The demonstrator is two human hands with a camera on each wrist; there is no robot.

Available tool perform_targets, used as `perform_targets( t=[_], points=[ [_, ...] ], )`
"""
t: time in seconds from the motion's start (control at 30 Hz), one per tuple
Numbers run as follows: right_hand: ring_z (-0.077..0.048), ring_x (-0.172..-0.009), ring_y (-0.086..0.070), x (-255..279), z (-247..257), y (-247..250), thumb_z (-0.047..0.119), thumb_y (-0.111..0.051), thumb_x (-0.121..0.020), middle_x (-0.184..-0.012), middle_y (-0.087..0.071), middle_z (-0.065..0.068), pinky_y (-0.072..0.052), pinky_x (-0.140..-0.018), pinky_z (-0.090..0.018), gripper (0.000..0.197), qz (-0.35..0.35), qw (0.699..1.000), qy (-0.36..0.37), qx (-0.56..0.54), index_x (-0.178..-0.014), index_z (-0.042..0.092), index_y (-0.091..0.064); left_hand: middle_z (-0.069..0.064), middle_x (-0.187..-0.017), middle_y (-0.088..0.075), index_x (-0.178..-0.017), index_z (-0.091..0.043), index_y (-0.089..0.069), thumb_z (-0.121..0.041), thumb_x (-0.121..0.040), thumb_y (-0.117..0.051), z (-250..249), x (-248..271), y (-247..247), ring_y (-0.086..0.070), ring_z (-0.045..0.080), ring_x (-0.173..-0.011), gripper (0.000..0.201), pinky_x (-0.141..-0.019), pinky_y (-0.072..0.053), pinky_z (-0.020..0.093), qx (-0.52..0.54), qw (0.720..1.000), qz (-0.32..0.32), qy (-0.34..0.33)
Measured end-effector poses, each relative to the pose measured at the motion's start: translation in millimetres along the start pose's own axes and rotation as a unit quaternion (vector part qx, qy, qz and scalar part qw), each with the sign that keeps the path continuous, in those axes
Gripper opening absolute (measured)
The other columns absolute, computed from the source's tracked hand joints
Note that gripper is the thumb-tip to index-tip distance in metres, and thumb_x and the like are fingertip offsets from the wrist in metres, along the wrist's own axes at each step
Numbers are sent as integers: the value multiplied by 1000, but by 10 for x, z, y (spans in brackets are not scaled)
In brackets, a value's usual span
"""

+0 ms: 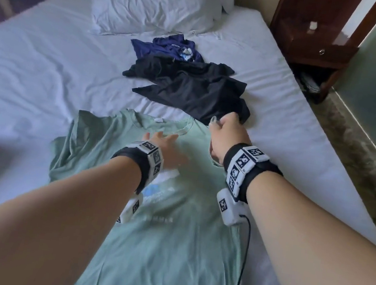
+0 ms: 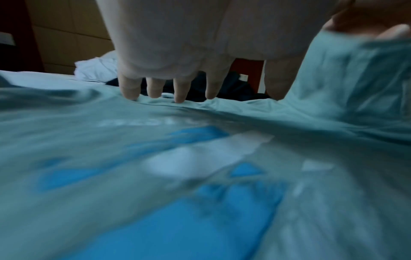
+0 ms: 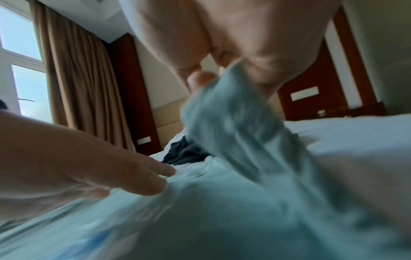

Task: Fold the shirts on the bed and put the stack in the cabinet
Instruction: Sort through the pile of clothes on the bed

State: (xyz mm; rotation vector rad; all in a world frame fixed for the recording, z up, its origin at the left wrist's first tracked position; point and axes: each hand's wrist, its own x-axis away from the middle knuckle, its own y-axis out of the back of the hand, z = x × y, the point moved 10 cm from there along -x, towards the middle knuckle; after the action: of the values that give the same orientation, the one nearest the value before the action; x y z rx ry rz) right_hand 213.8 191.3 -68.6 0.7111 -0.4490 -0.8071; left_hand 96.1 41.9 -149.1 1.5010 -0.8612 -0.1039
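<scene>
The green T-shirt (image 1: 160, 249) was spread front-up on the near part of the bed (image 1: 46, 65), its blue and white chest print showing. Its right shoulder and sleeve were pinched and lifted by the right hand (image 1: 226, 136), fingers and thumb closed on the fabric, as was seen in the right wrist view. The left hand (image 1: 168, 149) was held flat with straight, spread fingers (image 2: 179, 91), the tips pressed to the cloth just below the collar; nothing was gripped by it. Both forearms were stretched forward over the shirt. A crooked fold could be produced if the pressed cloth slid beneath the flat hand while the sleeve was drawn across, and the left sleeve, already bunched, might be trapped in creases. The black shirt (image 1: 190, 88) and the navy shirt (image 1: 170, 46) were left crumpled farther up the bed, near the pillows (image 1: 150, 1); no cabinet could be identified.
</scene>
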Motion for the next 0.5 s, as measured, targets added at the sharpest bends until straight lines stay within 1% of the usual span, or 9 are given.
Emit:
perform_targets(
  t=[0.07,0.1,0.13,0.2,0.27,0.33,0.4,0.47,0.5],
  points=[
    [-40,-89,-69,55,86,-373,31,-36,-95,-91,-68,-17,-55,-72,-45,28,77,997,11,27,-101,9,-52,4,-164,-15,-153,-54,-13,-100,-56,-37,307,43,-101,-9,46,-151,110,-118,-19,67,-33,999,33,25],
    [-40,-91,-70,76,81,-473,27,-35,-97,-89,-67,-16,-54,-71,-42,27,93,994,19,51,-99,7,-54,3,-164,-11,-151,-57,-9,-104,-45,-32,431,68,-174,-8,50,-149,118,-115,-22,69,-44,997,49,34],
    [-39,-96,-69,93,18,-547,24,-36,-100,-95,-67,-16,-53,-74,-39,27,106,990,20,88,-103,6,-56,0,-167,-1,-151,-60,2,-107,-41,-29,527,96,-253,-2,53,-149,124,-115,-21,71,-54,996,61,39],
    [-37,-108,-64,148,-216,-690,29,-42,-102,-115,-63,-14,-51,-85,-38,30,143,974,17,177,-121,9,-54,-4,-168,23,-150,-58,22,-109,-44,-27,626,114,-400,14,52,-151,127,-117,-10,74,-65,995,63,35],
    [-36,-117,-59,211,-464,-861,36,-52,-98,-127,-59,-13,-48,-92,-37,41,180,956,9,232,-131,13,-45,-4,-166,30,-148,-57,27,-109,-48,-28,666,51,-474,20,50,-150,125,-116,-3,74,-67,996,57,33],
    [-36,-122,-57,199,-606,-999,36,-58,-96,-139,-54,-14,-47,-98,-39,61,204,949,-3,241,-146,16,-31,-3,-165,31,-148,-56,27,-109,-48,-28,677,-15,-493,21,50,-150,126,-116,-3,74,-66,995,64,31],
    [-36,-114,-60,116,-670,-1124,36,-58,-97,-132,-59,-17,-50,-95,-40,72,223,938,-11,265,-152,16,-18,-3,-165,33,-148,-56,28,-109,-49,-29,680,-35,-510,22,51,-150,126,-116,-3,74,-63,995,76,25],
    [-36,-109,-63,74,-661,-1176,37,-58,-96,-123,-63,-19,-51,-95,-43,78,226,929,-12,291,-154,17,-10,-3,-164,33,-149,-56,27,-109,-48,-30,657,16,-494,22,50,-150,128,-117,-3,74,-55,994,88,18],
    [-37,-110,-62,59,-664,-1191,37,-57,-96,-124,-63,-19,-51,-95,-43,79,221,929,-14,297,-155,18,-8,-5,-165,31,-150,-56,24,-109,-47,-31,659,32,-489,21,49,-150,128,-117,-4,73,-50,994,93,13]
  ],
)
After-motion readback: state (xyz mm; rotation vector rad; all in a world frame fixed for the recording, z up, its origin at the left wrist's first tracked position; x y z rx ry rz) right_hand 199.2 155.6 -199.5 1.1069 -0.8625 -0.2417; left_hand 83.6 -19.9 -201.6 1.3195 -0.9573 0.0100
